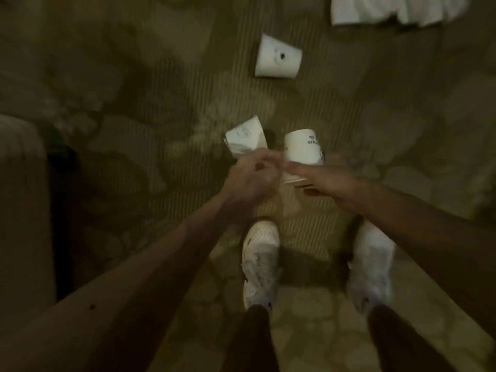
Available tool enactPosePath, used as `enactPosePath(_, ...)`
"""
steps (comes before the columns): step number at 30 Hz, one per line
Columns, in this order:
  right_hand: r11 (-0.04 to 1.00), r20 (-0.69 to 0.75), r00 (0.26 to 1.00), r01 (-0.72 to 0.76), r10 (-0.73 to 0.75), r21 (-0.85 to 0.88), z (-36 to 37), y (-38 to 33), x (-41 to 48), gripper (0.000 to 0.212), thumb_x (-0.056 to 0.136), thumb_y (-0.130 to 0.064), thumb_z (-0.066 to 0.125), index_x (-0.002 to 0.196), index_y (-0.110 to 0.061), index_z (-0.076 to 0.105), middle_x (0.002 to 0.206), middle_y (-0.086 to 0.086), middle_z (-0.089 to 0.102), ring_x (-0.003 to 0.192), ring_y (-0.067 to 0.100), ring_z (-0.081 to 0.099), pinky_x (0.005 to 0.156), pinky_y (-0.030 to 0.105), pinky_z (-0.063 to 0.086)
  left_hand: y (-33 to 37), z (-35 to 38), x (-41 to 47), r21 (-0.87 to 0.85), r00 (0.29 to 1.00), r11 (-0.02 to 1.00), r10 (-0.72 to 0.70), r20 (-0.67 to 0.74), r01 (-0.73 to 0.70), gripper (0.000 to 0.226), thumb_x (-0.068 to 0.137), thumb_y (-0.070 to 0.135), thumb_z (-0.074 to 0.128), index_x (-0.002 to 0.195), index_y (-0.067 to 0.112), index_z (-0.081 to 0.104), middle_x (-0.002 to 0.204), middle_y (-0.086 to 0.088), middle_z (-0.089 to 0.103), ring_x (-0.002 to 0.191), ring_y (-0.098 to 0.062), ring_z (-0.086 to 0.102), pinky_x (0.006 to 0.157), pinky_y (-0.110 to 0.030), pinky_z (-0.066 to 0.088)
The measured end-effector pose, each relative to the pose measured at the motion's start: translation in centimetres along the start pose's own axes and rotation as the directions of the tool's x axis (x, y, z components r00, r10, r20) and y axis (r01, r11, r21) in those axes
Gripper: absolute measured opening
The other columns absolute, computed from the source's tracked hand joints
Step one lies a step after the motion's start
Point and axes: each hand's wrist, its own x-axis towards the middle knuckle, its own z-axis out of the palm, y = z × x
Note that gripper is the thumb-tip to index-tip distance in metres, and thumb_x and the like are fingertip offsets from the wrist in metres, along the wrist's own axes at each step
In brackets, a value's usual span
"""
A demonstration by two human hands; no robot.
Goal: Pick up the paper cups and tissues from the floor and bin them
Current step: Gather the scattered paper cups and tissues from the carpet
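Note:
The head view is blurred and dim. My left hand (251,177) grips a white paper cup (245,138) that tilts up and to the left. My right hand (326,183) holds another white paper cup (303,149) upside down, with stacked rims showing under its mouth. The two hands almost touch in the middle. A third white paper cup (277,57) lies on its side on the carpet farther ahead. I see no tissue that I can tell apart, and no bin.
Patterned brown carpet (161,89) covers the floor. White cloth (397,9) hangs at the top right. A beige upholstered edge (21,210) stands at the left. My white shoes (261,261) are below the hands.

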Motion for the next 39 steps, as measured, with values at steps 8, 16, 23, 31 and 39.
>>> enactPosePath(8, 0.862, -0.122, 0.944, 0.220, -0.306, -0.456, -4.2, -8.5, 5.0, 0.078, 0.072, -0.048, 0.082, 0.132, -0.017, 0.044, 0.111, -0.004, 0.054, 0.090, 0.009, 0.055, 0.069, 0.027, 0.046, -1.0, -3.0, 9.4, -0.304, 0.870, 0.935, -0.298, -0.393, 0.184, 0.077, 0.083, 0.043, 0.076, 0.147, 0.019, 0.038, 0.141, -0.004, 0.052, 0.125, -0.025, 0.052, 0.104, -0.047, 0.047)
enactPosePath(16, 0.452, 0.190, 0.847, 0.439, -0.496, -0.776, -5.8, -17.0, 12.0, 0.083, 0.066, -0.057, 0.081, 0.134, -0.026, 0.046, 0.127, -0.003, 0.045, 0.114, 0.016, 0.048, 0.091, 0.034, 0.044, -4.9, 1.5, 14.5, -0.366, 0.784, 0.873, -0.462, -0.414, 0.321, 0.127, 0.043, 0.076, 0.079, 0.149, 0.036, 0.021, 0.156, -0.013, 0.022, 0.141, -0.037, 0.031, 0.110, -0.057, 0.037)
enactPosePath(23, 0.412, 0.427, 0.881, 0.472, -0.203, -0.779, -2.8, -17.9, 16.0, 0.095, 0.048, -0.064, 0.085, 0.133, -0.031, 0.056, 0.130, -0.003, 0.058, 0.115, 0.016, 0.059, 0.090, 0.031, 0.053, -5.6, 2.6, 14.0, -0.247, 0.747, 0.926, -0.376, -0.548, 0.285, 0.090, 0.068, 0.050, 0.085, 0.138, 0.017, 0.041, 0.147, -0.011, 0.027, 0.134, -0.032, 0.037, 0.109, -0.048, 0.040)
enactPosePath(31, 0.656, 0.309, 0.944, 0.308, -0.118, -0.690, -2.7, -14.7, 12.8, 0.050, 0.070, -0.045, 0.082, 0.112, -0.034, 0.057, 0.107, -0.007, 0.066, 0.093, 0.012, 0.068, 0.076, 0.037, 0.060, -4.5, 1.7, 12.7, -0.428, 0.764, 0.883, -0.410, -0.499, 0.194, 0.068, 0.078, 0.042, 0.080, 0.132, 0.018, 0.046, 0.117, 0.003, 0.052, 0.115, -0.020, 0.054, 0.094, -0.040, 0.050)
enactPosePath(39, 0.995, 0.392, 0.915, -0.070, 0.090, -0.067, -5.5, -13.7, 0.7, 0.063, 0.076, -0.049, 0.064, 0.132, -0.021, 0.058, 0.127, 0.009, 0.067, 0.117, 0.029, 0.064, 0.096, 0.049, 0.051, 1.3, -0.6, 5.0, -0.473, 0.827, 0.881, -0.260, -0.499, -0.009, 0.046, 0.093, 0.032, 0.066, 0.134, 0.024, 0.047, 0.117, 0.006, 0.053, 0.106, -0.021, 0.062, 0.077, -0.046, 0.061)
